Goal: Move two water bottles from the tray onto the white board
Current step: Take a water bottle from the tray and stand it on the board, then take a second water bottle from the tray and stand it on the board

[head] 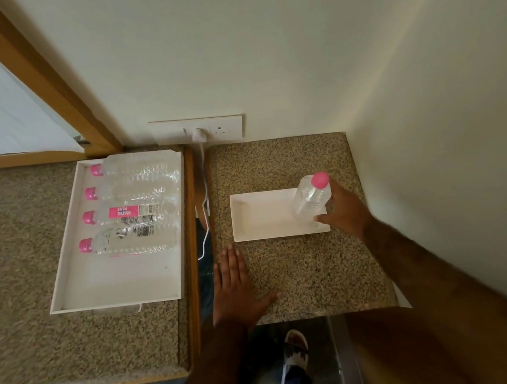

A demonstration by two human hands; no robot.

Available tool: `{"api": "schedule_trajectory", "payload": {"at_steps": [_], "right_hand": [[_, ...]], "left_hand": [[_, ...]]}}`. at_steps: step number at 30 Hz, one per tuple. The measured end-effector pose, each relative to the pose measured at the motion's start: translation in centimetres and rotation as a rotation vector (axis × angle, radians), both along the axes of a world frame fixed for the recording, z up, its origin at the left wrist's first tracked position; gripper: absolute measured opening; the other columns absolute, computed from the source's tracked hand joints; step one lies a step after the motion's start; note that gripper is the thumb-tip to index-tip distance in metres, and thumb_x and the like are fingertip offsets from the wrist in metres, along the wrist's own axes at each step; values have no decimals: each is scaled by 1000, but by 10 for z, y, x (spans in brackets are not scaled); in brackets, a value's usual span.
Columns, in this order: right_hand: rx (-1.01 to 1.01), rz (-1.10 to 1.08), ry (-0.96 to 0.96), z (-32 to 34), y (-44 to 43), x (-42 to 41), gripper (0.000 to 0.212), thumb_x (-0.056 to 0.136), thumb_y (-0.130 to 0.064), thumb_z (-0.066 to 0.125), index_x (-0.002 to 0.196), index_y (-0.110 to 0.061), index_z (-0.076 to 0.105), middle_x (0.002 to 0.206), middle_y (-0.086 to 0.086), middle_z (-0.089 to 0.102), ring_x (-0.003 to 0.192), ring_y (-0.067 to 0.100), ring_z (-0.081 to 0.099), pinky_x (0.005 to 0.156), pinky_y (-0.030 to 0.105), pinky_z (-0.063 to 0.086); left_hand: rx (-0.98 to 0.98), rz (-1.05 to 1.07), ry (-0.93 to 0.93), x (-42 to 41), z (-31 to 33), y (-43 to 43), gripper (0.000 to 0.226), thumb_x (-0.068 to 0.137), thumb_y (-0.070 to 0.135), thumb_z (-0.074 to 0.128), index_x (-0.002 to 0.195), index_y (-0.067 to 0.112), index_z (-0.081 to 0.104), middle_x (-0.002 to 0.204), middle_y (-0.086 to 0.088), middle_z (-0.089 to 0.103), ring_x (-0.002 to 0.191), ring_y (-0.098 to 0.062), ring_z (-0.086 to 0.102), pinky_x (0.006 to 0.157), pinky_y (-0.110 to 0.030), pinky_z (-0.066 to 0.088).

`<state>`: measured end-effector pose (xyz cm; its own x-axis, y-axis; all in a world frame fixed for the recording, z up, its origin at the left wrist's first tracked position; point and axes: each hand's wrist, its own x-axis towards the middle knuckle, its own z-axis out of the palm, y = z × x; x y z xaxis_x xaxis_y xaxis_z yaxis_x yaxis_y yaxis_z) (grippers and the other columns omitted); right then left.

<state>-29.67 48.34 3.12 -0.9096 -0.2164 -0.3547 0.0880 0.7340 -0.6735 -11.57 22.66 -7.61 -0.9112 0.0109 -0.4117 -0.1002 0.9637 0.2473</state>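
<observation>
Clear plastic water bottle with a pink cap standing upright, slightly tilted, at the right end of the shallow white rectangular board, on the speckled granite table in the corner of the cream walls. Right hand wrapping the bottle from the right side, fingers clamped low around its body, thumb side hidden behind it. Left hand lying flat, palm down, on the near left edge of the same table, fingers apart and straight, holding nothing. Well apart to the left, on a second granite surface, large white rectangular tray carrying four more clear pink-capped bottles lying on their sides in a row, caps pointing left, one showing a pink label. Near part of the tray bare. White wall socket plate sitting above the gap between the two surfaces, with a white plug and thin white cable hanging down into the gap. Sandalled foot showing below on the dark floor.
</observation>
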Motion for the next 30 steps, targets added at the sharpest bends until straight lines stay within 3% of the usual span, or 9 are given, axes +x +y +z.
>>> {"api": "schedule_trajectory", "payload": {"at_steps": [2, 4, 7, 10, 12, 14, 16, 24, 30], "right_hand": [[128, -48, 69, 5, 7, 17, 83, 74, -16, 87, 145, -16, 44, 139, 8, 62, 125, 27, 58, 103, 38, 48], [264, -79, 97, 11, 13, 43, 49, 81, -31, 80, 123, -23, 57, 122, 2, 69, 108, 22, 65, 86, 36, 54], [346, 133, 57, 19, 4, 87, 23, 88, -50, 67, 97, -29, 63, 91, -10, 68, 82, 9, 65, 72, 27, 55], [333, 395, 124, 28, -33, 107, 34, 91, -59, 56, 104, -29, 66, 96, -9, 71, 87, 6, 66, 84, 32, 58], [253, 473, 230, 37, -67, 99, 49, 91, -60, 56, 126, -26, 63, 124, -4, 69, 113, 11, 65, 98, 32, 54], [140, 536, 387, 53, -108, 85, 65, 91, -58, 55, 143, -21, 53, 154, 0, 48, 144, 16, 43, 116, 34, 41], [108, 603, 550, 68, -146, 68, 71, 93, -58, 51, 152, -20, 42, 166, 1, 28, 156, 17, 19, 122, 33, 23], [261, 812, 623, 72, -262, 47, 82, 94, -52, 58, 158, -10, 27, 167, 10, 24, 157, 24, 14, 126, 42, 18], [274, 816, 571, 54, -298, 55, 83, 94, -52, 60, 157, -8, 27, 161, 17, 35, 149, 33, 31, 121, 42, 28]], "left_hand": [[-9, -16, -39, -2, 8, -2, 141, 72, 107, 13, 159, 3, -24, 169, -21, -29, 158, -32, -27, 132, -54, -5], [-11, -33, -51, -6, 18, -6, 140, 72, 107, 13, 158, 3, -27, 169, -20, -29, 158, -32, -27, 132, -53, -6], [15, -67, 10, -12, 43, -16, 130, 80, 101, 19, 156, 6, -27, 172, -18, -23, 157, -29, -25, 130, -45, -9], [49, -76, 130, -19, 79, -34, 126, 81, 99, 19, 162, 8, -16, 172, -12, -20, 161, -26, -17, 130, -40, -5], [56, -48, 223, -26, 103, -56, 126, 82, 97, 21, 165, 7, -7, 172, -12, -16, 163, -28, -10, 134, -44, 3], [17, -3, 292, -32, 126, -86, 123, 83, 95, 23, 164, 7, -8, 173, -16, -12, 162, -30, -10, 134, -48, 6], [-43, 75, 340, -36, 145, -118, 122, 84, 95, 21, 163, 7, -10, 173, -17, -14, 162, -31, -11, 133, -49, 3], [-78, 532, 411, 6, 149, -226, 135, 77, 100, 20, 165, 1, -2, 175, -22, 1, 163, -34, -2, 133, -53, 6], [-4, 739, 314, 70, 122, -244, 140, 71, 102, 24, 165, 1, -5, 176, -19, -5, 163, -31, -8, 133, -50, -1]]}}
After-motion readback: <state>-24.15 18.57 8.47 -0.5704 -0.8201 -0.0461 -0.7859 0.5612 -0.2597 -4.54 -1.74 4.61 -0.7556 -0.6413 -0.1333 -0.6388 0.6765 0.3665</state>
